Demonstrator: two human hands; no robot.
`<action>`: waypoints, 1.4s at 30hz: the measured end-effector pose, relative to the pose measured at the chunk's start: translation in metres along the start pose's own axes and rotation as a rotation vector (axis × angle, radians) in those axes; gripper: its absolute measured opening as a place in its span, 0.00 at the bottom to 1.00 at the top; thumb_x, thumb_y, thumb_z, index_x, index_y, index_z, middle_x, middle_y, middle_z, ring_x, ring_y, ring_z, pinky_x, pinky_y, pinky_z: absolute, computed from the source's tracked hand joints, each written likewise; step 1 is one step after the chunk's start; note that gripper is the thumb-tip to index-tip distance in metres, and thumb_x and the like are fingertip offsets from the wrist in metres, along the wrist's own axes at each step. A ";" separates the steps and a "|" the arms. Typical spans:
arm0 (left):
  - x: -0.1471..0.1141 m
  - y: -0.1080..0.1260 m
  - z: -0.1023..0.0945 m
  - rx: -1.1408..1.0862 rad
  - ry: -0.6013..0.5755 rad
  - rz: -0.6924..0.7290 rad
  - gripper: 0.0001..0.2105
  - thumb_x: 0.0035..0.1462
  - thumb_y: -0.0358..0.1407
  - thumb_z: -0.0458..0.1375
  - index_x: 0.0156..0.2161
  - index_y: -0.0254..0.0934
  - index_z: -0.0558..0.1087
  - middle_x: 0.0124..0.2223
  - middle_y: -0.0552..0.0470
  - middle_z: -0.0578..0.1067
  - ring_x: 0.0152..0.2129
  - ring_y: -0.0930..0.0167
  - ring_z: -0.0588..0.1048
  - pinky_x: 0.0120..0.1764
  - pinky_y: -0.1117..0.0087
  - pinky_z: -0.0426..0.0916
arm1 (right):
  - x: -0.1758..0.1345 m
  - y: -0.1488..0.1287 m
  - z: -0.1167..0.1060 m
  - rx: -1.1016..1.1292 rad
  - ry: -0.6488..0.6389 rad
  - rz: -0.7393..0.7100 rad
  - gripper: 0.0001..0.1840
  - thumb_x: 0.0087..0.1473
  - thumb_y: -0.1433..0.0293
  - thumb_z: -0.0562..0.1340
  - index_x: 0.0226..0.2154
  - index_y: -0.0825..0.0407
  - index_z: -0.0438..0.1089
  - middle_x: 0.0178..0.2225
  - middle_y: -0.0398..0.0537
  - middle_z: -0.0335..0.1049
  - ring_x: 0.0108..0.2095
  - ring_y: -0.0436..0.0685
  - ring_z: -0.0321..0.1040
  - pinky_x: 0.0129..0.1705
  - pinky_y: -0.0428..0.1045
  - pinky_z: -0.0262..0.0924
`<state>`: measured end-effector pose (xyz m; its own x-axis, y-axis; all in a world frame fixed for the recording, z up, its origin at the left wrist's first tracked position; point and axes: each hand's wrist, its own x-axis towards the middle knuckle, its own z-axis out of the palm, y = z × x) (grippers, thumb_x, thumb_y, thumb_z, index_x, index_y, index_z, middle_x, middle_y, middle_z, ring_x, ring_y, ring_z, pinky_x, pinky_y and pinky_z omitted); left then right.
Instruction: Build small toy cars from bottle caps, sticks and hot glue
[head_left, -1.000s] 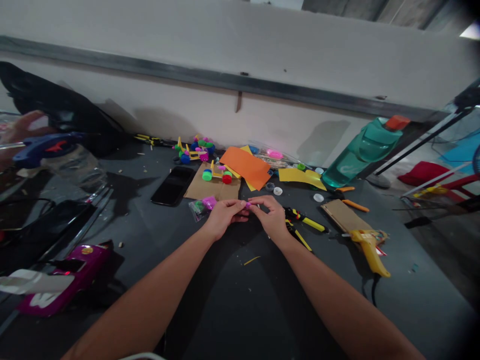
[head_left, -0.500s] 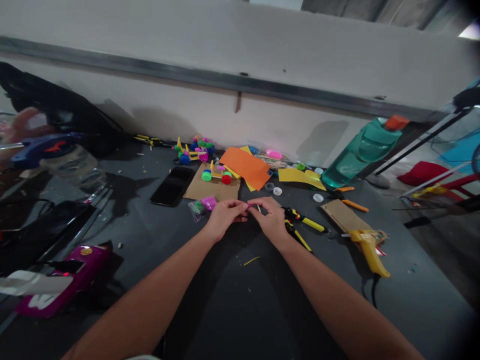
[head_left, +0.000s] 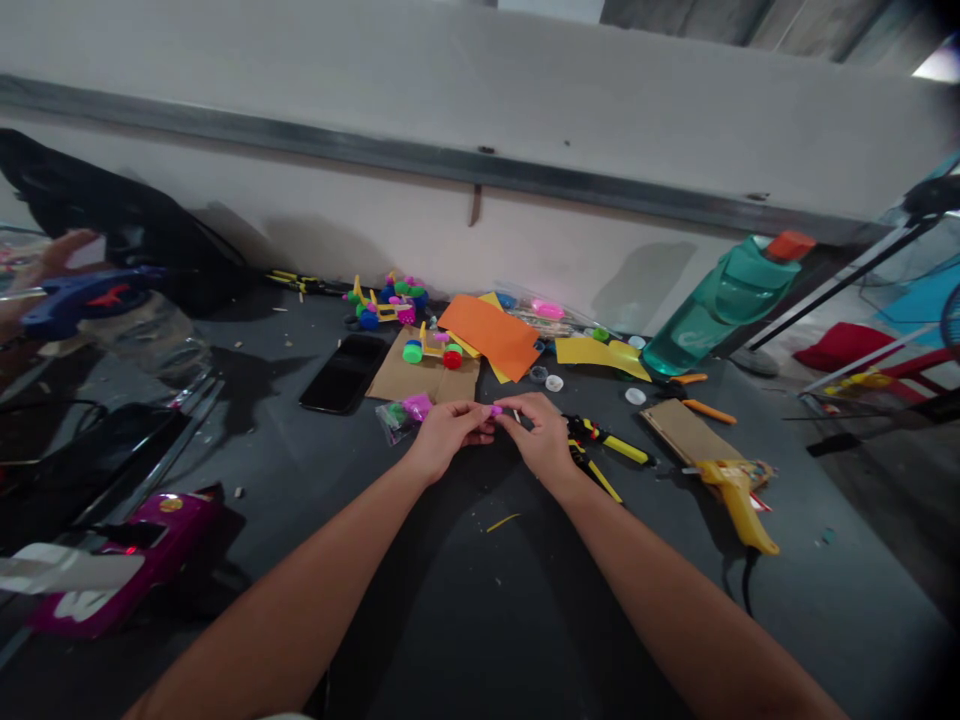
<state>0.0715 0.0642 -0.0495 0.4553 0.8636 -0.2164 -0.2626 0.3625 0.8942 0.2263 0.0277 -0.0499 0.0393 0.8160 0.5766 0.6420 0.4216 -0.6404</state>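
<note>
My left hand (head_left: pixel 444 440) pinches a small pink-purple piece (head_left: pixel 496 411) between thumb and fingertips. Facing it, my right hand (head_left: pixel 543 437) is closed, with the tips of its fingers at the same piece and a short thin white stick (head_left: pixel 517 415) showing by the thumb. How the stick and the piece meet is hidden by the fingers. Just left of my left hand lies a clear plastic bag (head_left: pixel 393 422) with a purple bit (head_left: pixel 417 405) at it. Yellow-and-black pliers (head_left: pixel 622 448) lie right beside my right hand.
Behind my hands, a little wheeled toy (head_left: pixel 433 350) stands on cardboard (head_left: pixel 390 375), near orange paper (head_left: pixel 491 335) and a phone (head_left: pixel 346 372). At right are a green bottle (head_left: pixel 724 305) and a yellow glue gun (head_left: pixel 739 500). Another person's hand (head_left: pixel 45 270) is at far left.
The pink-purple piece shows more between my fingertips than before. Both my hands stay in nearly the same place. The other person's hand at far left has shifted slightly.
</note>
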 end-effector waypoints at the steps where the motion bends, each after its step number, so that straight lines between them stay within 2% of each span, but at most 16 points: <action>1: 0.000 0.000 0.000 0.007 0.000 -0.004 0.11 0.44 0.37 0.65 0.31 0.30 0.75 0.27 0.50 0.74 0.26 0.74 0.73 0.34 0.70 0.72 | 0.000 0.000 0.000 0.002 -0.002 -0.004 0.06 0.52 0.67 0.61 0.34 0.46 0.73 0.33 0.44 0.74 0.37 0.56 0.68 0.42 0.53 0.62; 6: 0.000 -0.001 0.000 0.013 -0.003 0.005 0.11 0.44 0.37 0.66 0.30 0.31 0.75 0.25 0.52 0.73 0.24 0.75 0.72 0.34 0.70 0.71 | 0.000 0.002 0.001 0.002 -0.007 -0.030 0.10 0.50 0.67 0.62 0.38 0.45 0.73 0.35 0.45 0.74 0.39 0.56 0.68 0.43 0.54 0.62; 14: 0.000 0.001 0.000 -0.003 -0.024 -0.004 0.11 0.44 0.38 0.65 0.31 0.31 0.75 0.26 0.50 0.74 0.25 0.74 0.73 0.34 0.70 0.71 | 0.000 0.003 0.002 -0.003 -0.012 -0.054 0.08 0.51 0.67 0.62 0.36 0.44 0.74 0.35 0.43 0.75 0.39 0.56 0.68 0.44 0.54 0.62; 22: -0.001 0.002 0.001 0.018 -0.034 -0.015 0.10 0.43 0.36 0.66 0.27 0.30 0.74 0.25 0.51 0.75 0.22 0.75 0.72 0.33 0.71 0.70 | 0.000 -0.001 0.002 -0.009 -0.042 -0.106 0.08 0.51 0.67 0.62 0.37 0.44 0.73 0.35 0.42 0.75 0.39 0.56 0.69 0.44 0.54 0.61; 38: 0.002 0.000 -0.001 -0.002 -0.021 -0.032 0.12 0.41 0.36 0.67 0.29 0.29 0.75 0.25 0.50 0.75 0.23 0.75 0.73 0.34 0.70 0.71 | -0.001 0.000 0.003 -0.010 -0.032 -0.142 0.11 0.50 0.69 0.63 0.39 0.44 0.74 0.36 0.43 0.76 0.39 0.55 0.67 0.44 0.54 0.62; 42: 0.000 0.003 0.000 -0.028 -0.033 -0.036 0.12 0.43 0.37 0.66 0.32 0.29 0.76 0.27 0.49 0.76 0.25 0.74 0.74 0.34 0.70 0.72 | 0.000 -0.001 0.002 -0.004 -0.032 -0.135 0.11 0.51 0.69 0.63 0.39 0.44 0.74 0.36 0.42 0.76 0.39 0.55 0.68 0.43 0.53 0.61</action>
<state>0.0706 0.0655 -0.0475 0.4926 0.8380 -0.2349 -0.2692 0.4034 0.8745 0.2245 0.0280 -0.0506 -0.0719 0.7638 0.6414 0.6431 0.5270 -0.5556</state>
